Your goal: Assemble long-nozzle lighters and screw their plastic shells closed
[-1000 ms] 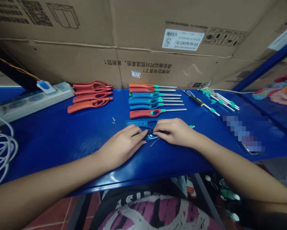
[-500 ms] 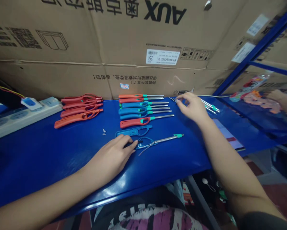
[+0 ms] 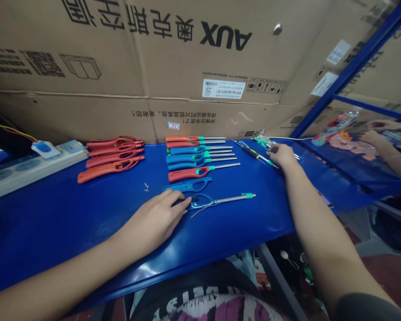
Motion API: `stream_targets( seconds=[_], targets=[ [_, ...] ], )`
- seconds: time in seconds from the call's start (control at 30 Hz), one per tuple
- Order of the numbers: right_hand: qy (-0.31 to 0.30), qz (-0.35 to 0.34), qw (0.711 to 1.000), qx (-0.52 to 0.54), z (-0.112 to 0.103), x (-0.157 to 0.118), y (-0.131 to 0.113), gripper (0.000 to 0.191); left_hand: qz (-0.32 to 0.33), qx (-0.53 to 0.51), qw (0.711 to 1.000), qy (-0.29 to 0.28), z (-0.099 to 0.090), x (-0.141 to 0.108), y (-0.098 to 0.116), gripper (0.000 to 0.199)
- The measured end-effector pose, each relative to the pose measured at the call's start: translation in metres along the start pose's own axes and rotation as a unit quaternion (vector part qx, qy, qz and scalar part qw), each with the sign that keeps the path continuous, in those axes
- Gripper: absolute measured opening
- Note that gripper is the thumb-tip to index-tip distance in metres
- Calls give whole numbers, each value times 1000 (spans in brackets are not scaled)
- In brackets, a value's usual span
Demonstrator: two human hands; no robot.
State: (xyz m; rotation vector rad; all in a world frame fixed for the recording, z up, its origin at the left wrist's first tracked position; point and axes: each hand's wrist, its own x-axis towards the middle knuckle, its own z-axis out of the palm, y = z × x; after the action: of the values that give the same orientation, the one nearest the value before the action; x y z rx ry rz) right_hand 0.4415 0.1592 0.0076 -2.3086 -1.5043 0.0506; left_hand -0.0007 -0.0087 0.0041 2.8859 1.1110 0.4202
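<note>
My left hand (image 3: 163, 213) is closed over the handle of an opened blue gas lighter (image 3: 202, 200), holding it on the blue table. Loose wires and a metal tube (image 3: 232, 199) with a green tip stick out of it to the right. A separate blue lighter shell half (image 3: 190, 184) lies just behind. My right hand (image 3: 283, 156) has its fingers closed among metal tubes with green parts (image 3: 264, 141) at the back right; what they hold is hidden. Beside it lies a screwdriver (image 3: 253, 153) with a black and yellow handle.
Several lighters with tubes (image 3: 187, 161) are lined up behind the left hand. Red and orange shell halves (image 3: 111, 169) lie further left, near small screws (image 3: 146, 187) and a power strip (image 3: 33, 167). A large cardboard box (image 3: 173, 58) forms the back; a blue frame (image 3: 347, 67) stands right.
My right hand has moved right and slightly toward me, from the screwdriver's spot to the tubes, uncovering the screwdriver. The left hand stays on the blue lighter. The view has shifted slightly.
</note>
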Motion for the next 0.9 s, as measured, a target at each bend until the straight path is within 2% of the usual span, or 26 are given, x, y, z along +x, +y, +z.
stream_targets(
  seconds=[0.1,0.17,0.27,0.33,0.4,0.47,0.6,0.7,0.8,0.9],
  targets=[
    [51,-50,995,66,-3,-3,-8,13,1,-2,1000,-2,0,1,-1,35],
    [68,-94,986,120,-6,-8,-17,16,-2,-7,1000,-4,0,2,-2,35],
    [56,-160,966,194,-14,-21,-32,26,-3,-19,1000,1,1,3,-2,35],
    [-13,-204,944,258,-20,-34,-42,35,-2,-26,1000,6,1,3,-3,35],
    [-159,-241,889,355,-26,-48,-52,44,-4,-31,999,9,1,2,-3,35],
    [-257,-248,844,401,-31,-62,-62,46,-5,-35,999,9,1,2,-3,34],
    [-377,-268,806,369,-30,-89,-81,42,-11,-47,999,6,2,1,-4,34],
    [-447,-307,795,272,-22,-99,-88,38,-16,-60,998,7,3,0,-4,34],
    [-436,-385,796,169,-16,-99,-87,35,-19,-69,997,10,4,0,-5,34],
    [-404,-446,785,146,-12,-96,-84,33,-19,-85,996,12,5,1,-5,34]
  ],
)
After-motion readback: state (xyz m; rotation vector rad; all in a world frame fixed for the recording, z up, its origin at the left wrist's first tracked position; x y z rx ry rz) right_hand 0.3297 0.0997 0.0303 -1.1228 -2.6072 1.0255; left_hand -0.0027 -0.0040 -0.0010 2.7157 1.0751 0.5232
